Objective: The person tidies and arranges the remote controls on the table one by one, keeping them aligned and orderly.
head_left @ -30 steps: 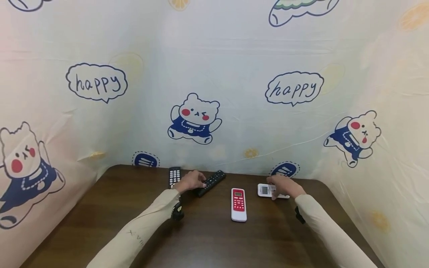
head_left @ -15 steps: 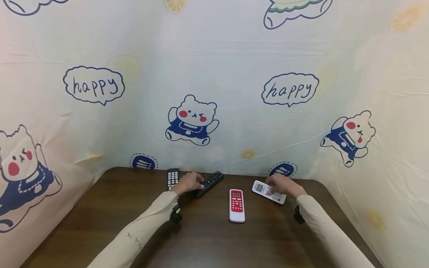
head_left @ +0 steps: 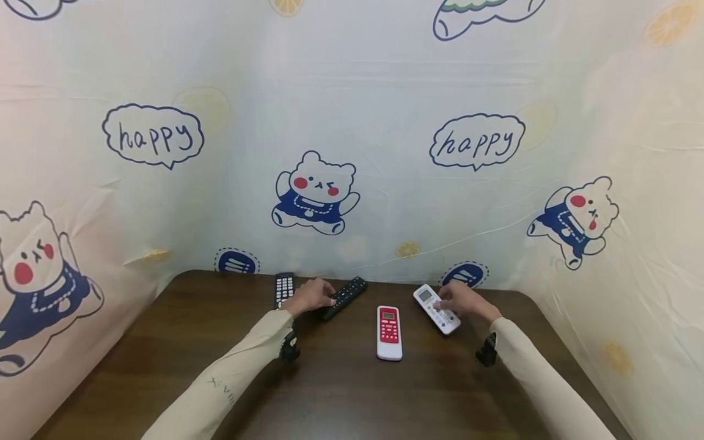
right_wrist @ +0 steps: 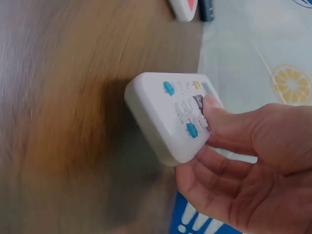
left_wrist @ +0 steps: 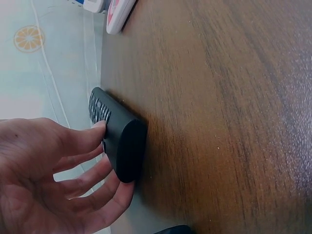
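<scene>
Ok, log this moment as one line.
left hand: grips black remote | right hand: grips white LCD remote | red-and-white LCD remote: on table, between hands | white-keyed remote: beside left hand

The black remote [left_wrist: 129,152] looks matt plastic, the table [head_left: 352,397] glossy wood.

Both my forearms stretch forward in pale sleeves, the left one [head_left: 233,373] pointing between one and two o'clock, the right one [head_left: 536,376] between ten and eleven. In the head view my left hand [head_left: 311,296] sits at about seven o'clock, my right hand [head_left: 465,300] at about four. Each is set in a pinch. Seen from the left wrist, my left thumb [left_wrist: 87,139] reaches toward three o'clock, its bent fingers [left_wrist: 109,207] curling in below, near five; on the right, the thumb [right_wrist: 226,119] aims past nine, fingers [right_wrist: 200,183] tucked toward seven.
</scene>
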`<state>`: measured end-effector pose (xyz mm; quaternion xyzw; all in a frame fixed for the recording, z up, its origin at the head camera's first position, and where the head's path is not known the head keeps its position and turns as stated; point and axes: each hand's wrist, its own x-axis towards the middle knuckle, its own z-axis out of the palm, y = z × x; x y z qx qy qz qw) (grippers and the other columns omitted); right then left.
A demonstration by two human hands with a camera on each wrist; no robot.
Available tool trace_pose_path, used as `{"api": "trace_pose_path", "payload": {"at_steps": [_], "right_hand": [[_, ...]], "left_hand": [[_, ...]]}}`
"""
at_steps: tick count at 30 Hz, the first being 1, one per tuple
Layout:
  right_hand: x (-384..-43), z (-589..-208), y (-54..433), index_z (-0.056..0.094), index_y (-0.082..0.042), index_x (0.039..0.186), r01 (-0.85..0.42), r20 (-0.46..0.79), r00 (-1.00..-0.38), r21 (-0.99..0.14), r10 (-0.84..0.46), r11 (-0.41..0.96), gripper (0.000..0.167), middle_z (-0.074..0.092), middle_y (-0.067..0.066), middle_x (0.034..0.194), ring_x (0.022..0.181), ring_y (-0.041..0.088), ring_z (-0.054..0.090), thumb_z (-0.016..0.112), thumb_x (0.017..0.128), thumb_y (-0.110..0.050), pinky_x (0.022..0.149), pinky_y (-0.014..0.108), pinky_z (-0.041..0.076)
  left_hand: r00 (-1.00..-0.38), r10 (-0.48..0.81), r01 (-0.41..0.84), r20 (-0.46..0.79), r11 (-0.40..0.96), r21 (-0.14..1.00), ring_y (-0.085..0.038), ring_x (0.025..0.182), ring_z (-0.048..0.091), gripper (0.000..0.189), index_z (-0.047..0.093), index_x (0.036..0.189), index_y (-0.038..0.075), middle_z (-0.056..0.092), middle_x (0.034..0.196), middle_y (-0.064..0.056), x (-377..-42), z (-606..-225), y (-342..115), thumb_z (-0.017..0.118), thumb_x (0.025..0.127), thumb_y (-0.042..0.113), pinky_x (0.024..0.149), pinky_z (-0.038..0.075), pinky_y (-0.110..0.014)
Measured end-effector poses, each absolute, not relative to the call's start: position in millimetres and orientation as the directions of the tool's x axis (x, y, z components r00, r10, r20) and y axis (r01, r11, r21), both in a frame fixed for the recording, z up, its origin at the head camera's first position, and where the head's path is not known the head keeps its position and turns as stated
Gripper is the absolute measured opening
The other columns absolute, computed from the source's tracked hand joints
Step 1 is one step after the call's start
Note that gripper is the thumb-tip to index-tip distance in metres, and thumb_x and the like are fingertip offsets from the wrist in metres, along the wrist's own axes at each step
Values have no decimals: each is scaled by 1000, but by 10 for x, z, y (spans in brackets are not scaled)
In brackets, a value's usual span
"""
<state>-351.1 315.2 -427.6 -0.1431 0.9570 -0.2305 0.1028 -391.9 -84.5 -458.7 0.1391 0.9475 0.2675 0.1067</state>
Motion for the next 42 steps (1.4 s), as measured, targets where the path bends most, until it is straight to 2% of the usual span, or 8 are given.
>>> {"api": "trace_pose_path", "payload": {"at_steps": [5, 8, 15, 24, 42], "right_hand": [[-3487, -4276, 3154, 64, 17, 121, -58, -197, -955, -607, -221, 793, 35, 70, 18, 95, 79, 21, 69, 69, 102, -12, 68, 39, 65], [-3449, -4285, 3134, 60, 19, 128, 28, -231, -958, -659, -167, 752, 41, 70, 19, 96, 80, 22, 70, 67, 102, -12, 71, 40, 65], [-3247, -4300, 3051, 57, 19, 130, 191, -300, -950, -768, -80, 612, 42, 73, 17, 93, 78, 21, 72, 69, 100, -8, 73, 41, 66], [-3126, -4282, 2902, 53, 20, 134, 197, -296, -949, -824, -107, 532, 47, 74, 20, 94, 78, 22, 74, 71, 99, -6, 72, 41, 66], [-3040, -4343, 2677, 50, 17, 135, 212, -325, -940, -794, -102, 570, 47, 69, 23, 97, 77, 24, 72, 71, 97, -2, 71, 40, 66]], "left_hand": [[-941, 312, 193, -134, 816, 545, -32, 115, 67, 34, 71, 130, 4, 71, 128, -16, -3939, -4594, -836, 73, 99, 19, 103, 52, -55], [-940, 312, 192, -137, 817, 543, -33, 116, 67, 35, 70, 131, 4, 71, 129, -17, -3947, -4602, -831, 72, 99, 19, 105, 51, -56], [-939, 312, 189, -145, 820, 540, -32, 116, 66, 35, 69, 132, 3, 70, 132, -17, -3949, -4630, -812, 72, 100, 18, 106, 51, -55], [-941, 311, 190, -135, 814, 549, -31, 110, 65, 36, 69, 133, 3, 70, 131, -18, -3911, -4543, -834, 71, 100, 17, 102, 52, -54], [-939, 326, 214, -110, 802, 557, -32, 113, 67, 35, 70, 131, 3, 70, 130, -18, -3868, -4571, -837, 71, 100, 17, 102, 53, -55]]}}
